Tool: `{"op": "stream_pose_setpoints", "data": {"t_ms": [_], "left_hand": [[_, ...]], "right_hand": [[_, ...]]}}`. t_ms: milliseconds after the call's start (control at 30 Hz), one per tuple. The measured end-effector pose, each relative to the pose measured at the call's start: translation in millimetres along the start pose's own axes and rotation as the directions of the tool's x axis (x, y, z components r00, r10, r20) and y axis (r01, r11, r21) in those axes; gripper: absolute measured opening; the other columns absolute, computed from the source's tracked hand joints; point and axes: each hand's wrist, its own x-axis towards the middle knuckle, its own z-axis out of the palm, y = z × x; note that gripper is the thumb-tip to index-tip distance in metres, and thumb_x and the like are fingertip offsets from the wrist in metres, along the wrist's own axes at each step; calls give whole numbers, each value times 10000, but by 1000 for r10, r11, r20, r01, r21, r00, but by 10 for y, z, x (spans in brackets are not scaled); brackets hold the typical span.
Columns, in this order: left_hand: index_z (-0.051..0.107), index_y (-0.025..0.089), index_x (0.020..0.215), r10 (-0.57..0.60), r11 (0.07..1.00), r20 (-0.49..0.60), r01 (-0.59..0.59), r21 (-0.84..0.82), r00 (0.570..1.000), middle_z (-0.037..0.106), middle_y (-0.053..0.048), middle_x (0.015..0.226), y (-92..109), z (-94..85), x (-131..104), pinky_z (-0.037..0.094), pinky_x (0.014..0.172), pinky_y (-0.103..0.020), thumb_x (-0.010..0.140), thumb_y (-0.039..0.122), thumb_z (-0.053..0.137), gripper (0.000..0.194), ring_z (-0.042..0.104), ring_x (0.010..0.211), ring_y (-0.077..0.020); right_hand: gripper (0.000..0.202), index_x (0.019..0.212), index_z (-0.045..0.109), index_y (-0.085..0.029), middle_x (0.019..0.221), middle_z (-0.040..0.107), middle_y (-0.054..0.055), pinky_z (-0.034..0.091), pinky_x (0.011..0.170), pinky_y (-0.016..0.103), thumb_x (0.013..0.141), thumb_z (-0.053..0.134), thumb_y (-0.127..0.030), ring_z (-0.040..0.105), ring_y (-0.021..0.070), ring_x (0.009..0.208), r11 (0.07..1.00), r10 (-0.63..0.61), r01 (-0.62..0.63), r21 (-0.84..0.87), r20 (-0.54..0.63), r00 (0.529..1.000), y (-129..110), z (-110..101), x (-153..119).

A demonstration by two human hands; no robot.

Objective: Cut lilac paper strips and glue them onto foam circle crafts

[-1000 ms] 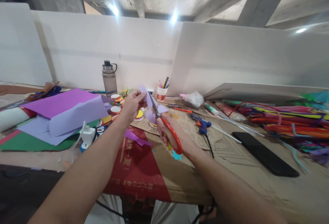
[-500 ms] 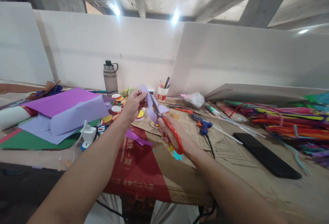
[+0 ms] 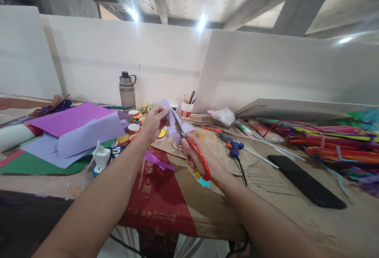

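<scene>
My left hand point(image 3: 155, 123) pinches a piece of light purple paper point(image 3: 173, 131) near its upper edge, above the table. In my right hand point(image 3: 195, 151) is a pair of scissors with red handles point(image 3: 200, 159), the fingers wrapped round the grips. The blades lie against the paper and point up and away from me, close to my left fingertips. Below the hands, a bright purple paper strip point(image 3: 159, 161) and a small blue cut-out point(image 3: 204, 182) rest on the cardboard point(image 3: 168, 195).
Purple sheets point(image 3: 91, 135) and a white plug point(image 3: 102, 157) lie on the left. A bottle point(image 3: 127, 94) and a pen cup point(image 3: 187, 109) stand behind. On the right are a glue gun point(image 3: 235, 147), a black phone-like slab point(image 3: 306, 181) and colourful pipe cleaners point(image 3: 331, 143).
Both hands keep their hold on the paper and the scissors, almost in the same place. The whole view has shifted very slightly; little else differs.
</scene>
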Motion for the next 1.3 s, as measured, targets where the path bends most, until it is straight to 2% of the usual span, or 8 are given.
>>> {"op": "stream_pose_setpoints", "data": {"t_ms": [133, 267, 400, 567, 667, 833, 1067, 1300], "left_hand": [[510, 156, 688, -25, 1000, 2, 25, -8, 1000, 565, 17, 587, 6, 1, 1, 393, 463, -188, 746, 253, 674, 199, 536, 496, -76], [505, 160, 704, -36, 999, -25, 35, -16, 999, 558, 18, 587, 14, 0, 12, 380, 438, -194, 746, 302, 682, 231, 530, 474, -83], [510, 155, 710, -39, 999, -58, 38, -15, 998, 578, 13, 598, 28, 7, 15, 375, 437, -188, 730, 266, 689, 212, 531, 471, -79], [506, 153, 687, -40, 999, 7, 40, 4, 999, 556, 16, 570, 13, 20, 5, 387, 454, -200, 726, 268, 684, 215, 528, 477, -86], [481, 160, 672, -39, 999, 26, 39, 6, 999, 542, 24, 562, -2, 19, -1, 385, 460, -199, 727, 283, 688, 247, 523, 480, -83], [454, 168, 667, -40, 999, 20, 40, -8, 999, 552, 20, 586, -17, 2, 6, 393, 472, -203, 720, 295, 705, 286, 537, 503, -90], [461, 170, 677, -35, 999, 7, 35, -3, 999, 554, 19, 590, -66, -20, 28, 376, 450, -203, 719, 294, 709, 281, 526, 486, -88], [440, 172, 660, -14, 1000, 19, 14, 3, 1000, 531, 32, 572, -53, 6, 7, 387, 463, -202, 719, 297, 705, 299, 518, 488, -81]], "right_hand": [[314, 778, 433, -221, 548, 427, -79, 333, 325, 164, 855, 520, -513, 396, 56, 357, 997, -58, 57, -57, -13, 998, -19, -8, -20], [311, 833, 464, -221, 526, 424, -82, 337, 324, 171, 841, 544, -521, 406, 63, 352, 993, -63, 61, -100, -17, 998, -27, -16, -24], [285, 844, 479, -222, 530, 420, -77, 341, 315, 183, 858, 526, -503, 407, 71, 348, 983, -87, 84, -164, -11, 996, -25, -30, -10], [243, 840, 505, -216, 594, 462, -50, 388, 370, 197, 867, 532, -456, 457, 83, 417, 952, -187, 175, -249, -22, 982, -18, -48, 7], [249, 891, 535, -212, 596, 458, -45, 381, 387, 204, 867, 528, -460, 456, 90, 438, 943, -194, 176, -282, -37, 980, -16, -52, 15], [286, 933, 550, -214, 613, 455, -34, 356, 394, 219, 860, 522, -489, 450, 106, 471, 942, -192, 168, -290, -57, 980, -14, -51, 26], [263, 883, 534, -227, 601, 438, -39, 353, 408, 223, 864, 513, -488, 423, 102, 463, 960, -164, 149, -236, -43, 986, -5, -49, 28], [259, 916, 552, -219, 619, 437, -32, 341, 445, 218, 867, 511, -470, 420, 109, 511, 930, -240, 215, -299, -50, 970, 2, -56, 31]]}}
